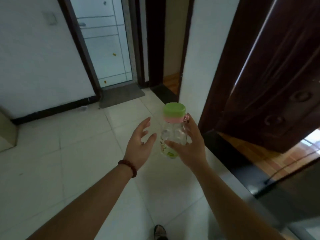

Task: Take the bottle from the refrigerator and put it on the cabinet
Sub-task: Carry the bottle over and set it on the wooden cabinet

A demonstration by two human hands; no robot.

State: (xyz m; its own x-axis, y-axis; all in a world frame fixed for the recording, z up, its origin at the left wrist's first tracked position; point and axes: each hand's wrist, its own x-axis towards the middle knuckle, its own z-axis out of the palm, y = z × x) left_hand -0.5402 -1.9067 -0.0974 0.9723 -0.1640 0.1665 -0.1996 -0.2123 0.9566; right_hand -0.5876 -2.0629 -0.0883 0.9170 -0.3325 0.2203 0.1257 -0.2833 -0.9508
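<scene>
Head view showed the bottle (pixel 173 134) already out, gripped in my right hand (pixel 192 146), left hand (pixel 140 144) open beside it (cabinet unseen, placing remained).

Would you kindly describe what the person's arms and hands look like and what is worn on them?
Both forearms are bare, with no sleeves in view. The left hand has a bracelet of dark reddish-brown round beads around the wrist. The right hand and its wrist carry nothing that shows: no watch, glove or band. Any rings are too blurred to tell.
</scene>
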